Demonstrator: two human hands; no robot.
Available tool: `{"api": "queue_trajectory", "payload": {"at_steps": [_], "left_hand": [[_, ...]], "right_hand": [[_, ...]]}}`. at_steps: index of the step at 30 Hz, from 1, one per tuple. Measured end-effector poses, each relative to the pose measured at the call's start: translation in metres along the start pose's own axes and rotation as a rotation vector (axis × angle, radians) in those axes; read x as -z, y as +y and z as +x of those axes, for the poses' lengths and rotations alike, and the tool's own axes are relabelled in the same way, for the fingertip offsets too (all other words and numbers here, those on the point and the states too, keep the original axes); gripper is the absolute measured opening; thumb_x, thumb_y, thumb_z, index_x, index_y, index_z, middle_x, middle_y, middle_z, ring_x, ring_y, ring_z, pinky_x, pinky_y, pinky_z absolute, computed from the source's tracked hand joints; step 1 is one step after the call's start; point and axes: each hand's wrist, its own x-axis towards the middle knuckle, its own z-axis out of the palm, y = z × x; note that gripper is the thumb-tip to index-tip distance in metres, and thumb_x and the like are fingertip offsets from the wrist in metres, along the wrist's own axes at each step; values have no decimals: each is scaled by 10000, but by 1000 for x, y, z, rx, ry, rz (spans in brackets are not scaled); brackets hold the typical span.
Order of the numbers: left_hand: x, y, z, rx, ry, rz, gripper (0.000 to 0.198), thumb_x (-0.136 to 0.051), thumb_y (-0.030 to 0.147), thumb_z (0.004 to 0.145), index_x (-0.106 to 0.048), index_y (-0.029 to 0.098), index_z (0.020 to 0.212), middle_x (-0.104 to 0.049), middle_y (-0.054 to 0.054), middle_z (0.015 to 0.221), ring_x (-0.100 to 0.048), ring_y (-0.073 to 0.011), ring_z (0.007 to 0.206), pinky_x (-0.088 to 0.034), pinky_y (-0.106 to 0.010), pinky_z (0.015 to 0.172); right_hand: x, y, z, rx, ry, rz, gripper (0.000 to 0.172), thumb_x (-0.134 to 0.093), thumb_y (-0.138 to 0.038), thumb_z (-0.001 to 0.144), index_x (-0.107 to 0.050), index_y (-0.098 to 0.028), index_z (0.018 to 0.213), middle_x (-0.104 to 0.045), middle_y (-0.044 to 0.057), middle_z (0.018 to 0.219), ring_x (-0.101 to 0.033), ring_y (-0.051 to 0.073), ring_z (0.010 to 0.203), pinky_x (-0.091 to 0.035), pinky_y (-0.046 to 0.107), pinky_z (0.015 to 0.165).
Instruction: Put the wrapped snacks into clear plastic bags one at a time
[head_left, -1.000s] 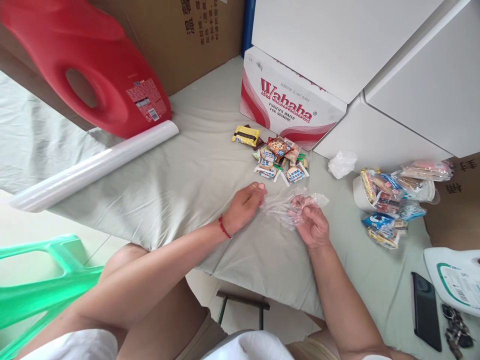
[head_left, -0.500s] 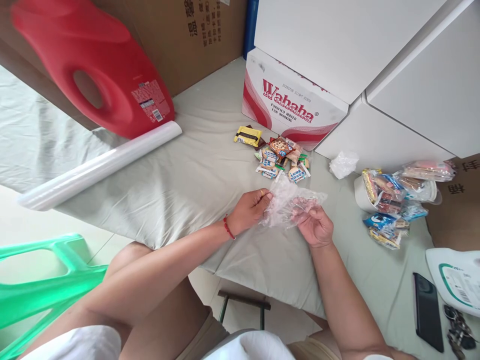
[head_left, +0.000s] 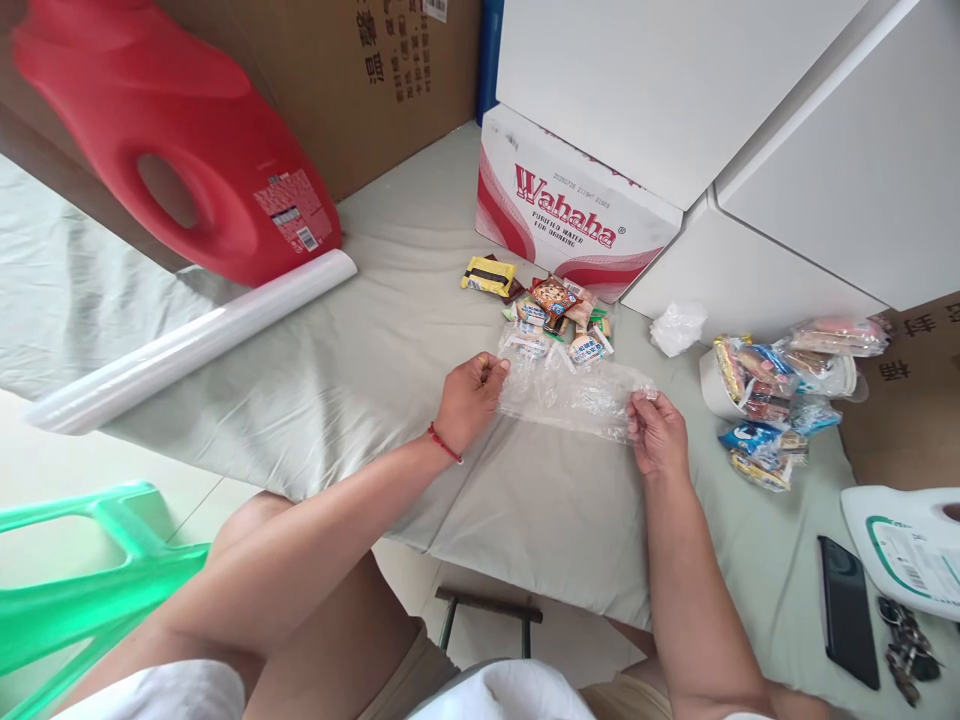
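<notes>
A clear, crinkled plastic film (head_left: 571, 392) is stretched out between both hands above the pale green sheet (head_left: 375, 340). My left hand (head_left: 469, 398), with a red cord at the wrist, pinches the film's left edge. My right hand (head_left: 658, 432) pinches its right edge. Just behind the film lies a small pile of wrapped snacks (head_left: 559, 315), with a yellow and brown packet (head_left: 489, 274) at its left.
A red jug (head_left: 180, 150) and a white film roll (head_left: 187, 340) lie at the left. A Wahaha carton (head_left: 570, 215) and white boxes (head_left: 750, 130) stand behind. At the right are a crumpled white bag (head_left: 677, 327), a snack heap (head_left: 780, 400), a phone (head_left: 847, 610), keys (head_left: 904, 650). A green stool (head_left: 82, 580) is at lower left.
The hands have drawn apart, spreading the bunched film flat and wide between them. The left hand shifted left and the right hand shifted right.
</notes>
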Motion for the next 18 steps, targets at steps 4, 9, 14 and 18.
{"api": "queue_trajectory", "payload": {"at_steps": [4, 9, 14, 18], "left_hand": [[-3, -3, -2, 55, -34, -72, 298, -553, 470, 919, -524, 213, 769, -433, 73, 539, -373, -100, 480, -282, -239, 489], [-14, -4, -12, 147, -211, -238, 312, -600, 507, 902, -522, 217, 815, -426, 88, 547, -344, -81, 441, -267, -217, 442], [-17, -2, -16, 167, -272, -352, 338, -636, 523, 878, -519, 212, 816, -459, 79, 548, -365, -78, 434, -283, -220, 415], [-13, 3, -15, 179, -322, -441, 351, -661, 521, 852, -511, 204, 841, -513, 67, 584, -420, -75, 470, -326, -220, 460]], "right_hand": [[23, -2, -7, 85, 81, -435, 345, -799, -454, 689, -645, -191, 849, -626, -14, 682, -502, 124, 528, -376, 251, 486], [2, -23, -54, 672, 293, -713, 225, -617, -395, 910, -686, -196, 988, -694, 58, 930, -627, 187, 794, -504, 327, 752], [-55, -17, -95, 781, -306, -759, 180, -543, -327, 1005, -692, -241, 952, -688, 39, 872, -601, 194, 817, -500, 339, 770], [-77, 13, -93, 727, -293, -784, 223, -663, -383, 932, -682, -235, 1096, -681, 61, 971, -591, 225, 904, -503, 362, 785]]}}
